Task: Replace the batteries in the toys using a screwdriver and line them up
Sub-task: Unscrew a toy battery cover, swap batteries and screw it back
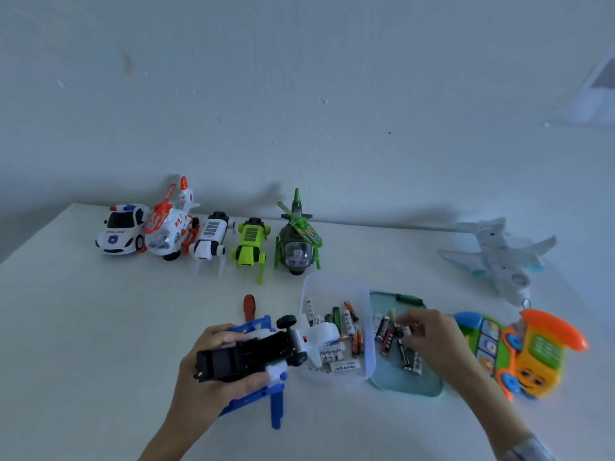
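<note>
The left hand [213, 367] grips an upturned blue-and-white toy helicopter with a black underside [253, 357] above the white table [100, 327]. The right hand [429, 337] pinches a small dark battery [399, 331] over the pale teal lid [409, 380], just beside the clear plastic tub of batteries [336, 334].

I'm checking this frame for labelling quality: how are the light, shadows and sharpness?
Head view: dim, bluish, even light; soft shadows on the wall behind the toy row, as behind the green helicopter. Wide-angle bending at the edges; the train toy and white plane look smeared. The right hand over the batteries is slightly blurred; the left hand is sharper.
</note>
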Available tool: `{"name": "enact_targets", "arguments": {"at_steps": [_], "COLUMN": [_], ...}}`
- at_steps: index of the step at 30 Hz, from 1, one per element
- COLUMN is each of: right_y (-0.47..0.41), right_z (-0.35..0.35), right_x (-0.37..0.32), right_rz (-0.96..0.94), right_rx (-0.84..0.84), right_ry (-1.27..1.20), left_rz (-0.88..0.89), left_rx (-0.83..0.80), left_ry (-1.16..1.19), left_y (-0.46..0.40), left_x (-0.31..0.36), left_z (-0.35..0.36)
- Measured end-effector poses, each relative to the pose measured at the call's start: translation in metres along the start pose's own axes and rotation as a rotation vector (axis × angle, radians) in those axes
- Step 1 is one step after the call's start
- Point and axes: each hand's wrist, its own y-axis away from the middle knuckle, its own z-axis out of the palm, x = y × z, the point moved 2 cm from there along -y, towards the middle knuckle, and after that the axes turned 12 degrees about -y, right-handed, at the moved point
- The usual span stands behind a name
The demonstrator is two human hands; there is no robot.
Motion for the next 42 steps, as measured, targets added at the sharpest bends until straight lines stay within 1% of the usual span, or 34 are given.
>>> {"name": "enact_targets", "arguments": {"at_steps": [4,6,9,12,16,24,26,28,31,35,39,41,42], "right_y": [0.004,0.004,0.004,0.002,-0.006,-0.017,-0.020,-0.020,-0.020,-0.014,0.003,0.007,0.010], "right_z": [0.014,0.021,0.020,0.022,0.024,0.035,0.033,0.028,0.017,-0.002,-0.007,0.003,0.012], "right_x": [0.001,0.003,0.006,0.011,0.013,0.013,0.015,0.017,0.010,-0.007,-0.039,-0.060,-0.071], "right_rz": [-0.039,-0.042,0.053,0.117,0.140,0.178,0.197,0.208,0.162,0.115,0.034,-0.011,-0.021], "right_rx": [-0.127,-0.147,-0.063,0.034,0.050,0.117,0.128,0.144,0.187,0.233,0.268,0.240,0.200], "right_ry": [0.086,0.130,0.259,0.248,0.241,0.340,0.331,0.278,0.143,-0.037,-0.365,-0.558,-0.617], "left_rz": [-0.033,-0.031,-0.001,-0.016,-0.040,-0.052,-0.070,-0.086,-0.090,-0.146,-0.187,-0.210,-0.214], "left_rx": [0.030,0.045,0.039,-0.009,-0.029,0.043,0.065,0.089,0.135,0.215,0.361,0.369,0.377], "left_ry": [0.007,0.015,-0.025,-0.065,-0.053,0.005,0.019,0.043,0.083,0.173,0.246,0.209,0.195], "left_y": [0.006,0.006,0.005,0.005,0.005,0.006,0.007,0.009,0.012,0.012,0.010,0.010,0.011], "left_x": [-0.012,-0.011,-0.007,-0.015,-0.024,-0.005,-0.002,0.005,0.016,0.008,-0.002,-0.008,-0.009], "left_z": [0.002,-0.002,-0.010,-0.017,-0.018,-0.019,-0.025,-0.028,-0.034,-0.044,-0.063,-0.071,-0.074]}}
